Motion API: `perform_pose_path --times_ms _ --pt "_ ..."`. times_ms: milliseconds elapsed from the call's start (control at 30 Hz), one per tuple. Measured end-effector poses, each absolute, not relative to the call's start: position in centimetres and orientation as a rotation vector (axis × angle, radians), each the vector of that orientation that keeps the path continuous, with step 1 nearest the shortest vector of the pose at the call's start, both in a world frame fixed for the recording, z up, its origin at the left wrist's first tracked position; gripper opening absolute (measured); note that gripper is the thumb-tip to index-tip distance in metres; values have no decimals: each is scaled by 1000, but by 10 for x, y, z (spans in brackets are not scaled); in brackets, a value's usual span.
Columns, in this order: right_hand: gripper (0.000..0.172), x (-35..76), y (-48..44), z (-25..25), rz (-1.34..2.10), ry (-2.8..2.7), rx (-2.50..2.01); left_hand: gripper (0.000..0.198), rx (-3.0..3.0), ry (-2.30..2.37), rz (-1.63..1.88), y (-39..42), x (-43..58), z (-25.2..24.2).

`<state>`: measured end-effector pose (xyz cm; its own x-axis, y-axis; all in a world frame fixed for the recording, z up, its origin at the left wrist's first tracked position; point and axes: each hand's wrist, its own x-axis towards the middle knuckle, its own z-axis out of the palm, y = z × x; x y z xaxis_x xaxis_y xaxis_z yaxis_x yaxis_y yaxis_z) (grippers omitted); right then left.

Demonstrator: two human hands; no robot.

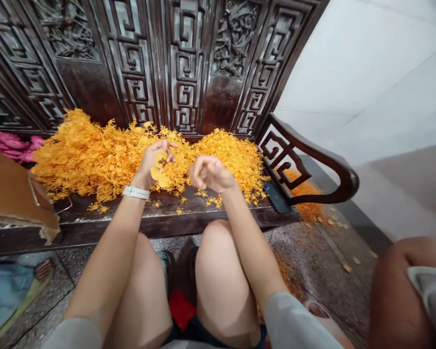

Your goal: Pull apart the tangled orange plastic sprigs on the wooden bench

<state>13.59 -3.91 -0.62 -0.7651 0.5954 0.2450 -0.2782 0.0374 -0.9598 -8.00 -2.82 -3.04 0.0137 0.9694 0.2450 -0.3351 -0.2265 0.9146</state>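
Observation:
Two heaps of yellow plastic flower pieces lie on a dark carved wooden bench (189, 213): a larger tangled heap of sprigs (94, 155) on the left and a heap of small loose florets (232, 157) on the right. My left hand (150, 162), with a white band at its wrist, is closed around a yellow flower sprig (161, 175) in front of the left heap. Beside it, my right hand (212, 173) has its fingers curled inward before the right heap; whatever they pinch is hidden. A few stray florets (179, 211) rest along the seat's front.
A cardboard box (14, 189) stands at the left, with pink flowers (12, 144) behind it. A dark phone (277, 197) lies by the curved armrest (323, 165). Orange pieces (305, 198) cover the floor beyond. Another person's bare limb (396, 291) shows at right, and a sandalled foot (43, 271) at left.

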Motion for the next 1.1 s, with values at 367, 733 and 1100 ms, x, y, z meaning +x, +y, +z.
perform_pose_path --times_ms 367,733,1100 --pt "27 112 -21 -27 1228 -1436 -767 40 1615 872 1070 -34 -64 -32" --pt "27 108 -24 -24 1106 -1577 -735 50 1341 937 1534 -28 -40 -38" --pt "44 104 -83 25 1809 -2330 143 40 901 1228 1660 -11 -85 -46"
